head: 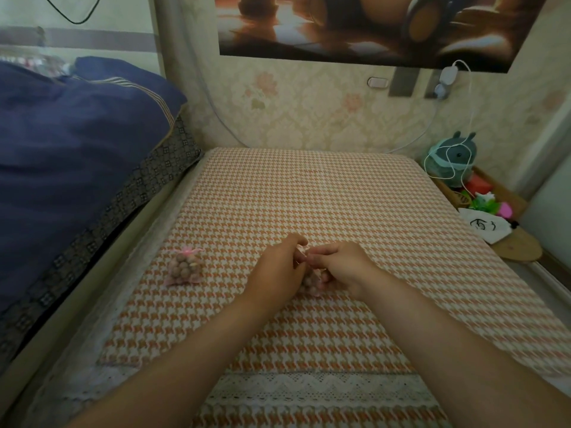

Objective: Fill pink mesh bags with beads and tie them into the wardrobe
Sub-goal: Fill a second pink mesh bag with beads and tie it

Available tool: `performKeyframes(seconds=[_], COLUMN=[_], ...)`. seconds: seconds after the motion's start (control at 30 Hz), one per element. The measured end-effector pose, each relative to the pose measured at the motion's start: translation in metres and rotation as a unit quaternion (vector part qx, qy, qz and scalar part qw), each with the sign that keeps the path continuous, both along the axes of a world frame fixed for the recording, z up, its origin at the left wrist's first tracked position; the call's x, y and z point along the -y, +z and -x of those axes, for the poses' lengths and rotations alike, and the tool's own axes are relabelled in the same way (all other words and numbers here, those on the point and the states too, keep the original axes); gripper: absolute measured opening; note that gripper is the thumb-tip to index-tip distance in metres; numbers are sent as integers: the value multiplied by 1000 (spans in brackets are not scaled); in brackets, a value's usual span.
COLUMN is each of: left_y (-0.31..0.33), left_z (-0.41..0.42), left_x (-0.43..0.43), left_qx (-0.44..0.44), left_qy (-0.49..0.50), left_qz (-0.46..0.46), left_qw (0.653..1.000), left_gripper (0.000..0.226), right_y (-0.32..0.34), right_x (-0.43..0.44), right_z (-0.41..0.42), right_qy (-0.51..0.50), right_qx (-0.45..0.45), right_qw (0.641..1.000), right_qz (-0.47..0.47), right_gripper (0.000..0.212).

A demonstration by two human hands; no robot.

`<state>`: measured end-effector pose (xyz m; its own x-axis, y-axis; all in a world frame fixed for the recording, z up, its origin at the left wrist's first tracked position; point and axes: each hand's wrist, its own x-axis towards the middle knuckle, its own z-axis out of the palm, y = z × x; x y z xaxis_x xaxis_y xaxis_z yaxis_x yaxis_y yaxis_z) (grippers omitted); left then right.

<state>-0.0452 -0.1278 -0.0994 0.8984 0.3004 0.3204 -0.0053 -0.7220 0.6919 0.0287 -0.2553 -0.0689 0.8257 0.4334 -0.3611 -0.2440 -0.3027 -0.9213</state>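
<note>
Head view shows my left hand (278, 270) and right hand (343, 267) together on the desk (309, 196), each grip pinching the top of the bead bag (310, 284) just under them, its top pointing away from me. A tied bag (184, 268) lies off left, nearer my left hand

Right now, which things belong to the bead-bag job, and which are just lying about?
Job: left hand and right hand, both pinching the top of a pink mesh bag of brown beads; a second, tied pink mesh bead bag to their left on the orange houndstooth cloth.
Lying about: dark blue quilt, grey-green plush toy, white charger cable, white pouch with a drawn face.
</note>
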Motion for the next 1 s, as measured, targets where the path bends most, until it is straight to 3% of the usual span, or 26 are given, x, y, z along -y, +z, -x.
performKeyframes(seconds=[0.1,0.23,0.33,0.83,1.0], left_y=[0,-2,-2,-2,-5], left_z=[2,3,2,7,9], left_x=[0,-3,-3,2,0], left_qx=[0,-1,-8,-14,-30], left_qy=[-8,-3,4,18,27], left_qz=[-14,13,38,130,102], left_qw=[1000,1000,999,991,994], left_gripper=[31,29,26,22,24], right_y=[-2,-5,-4,4,7], right_x=[1,4,5,11,12], right_z=[-2,-8,-12,-13,-12], right_qy=[-6,42,85,154,155], right_qx=[23,145,199,173,124], right_qw=[1000,985,968,962,973], right_qz=[17,85,124,145,114], right_gripper=[15,4,12,10,14])
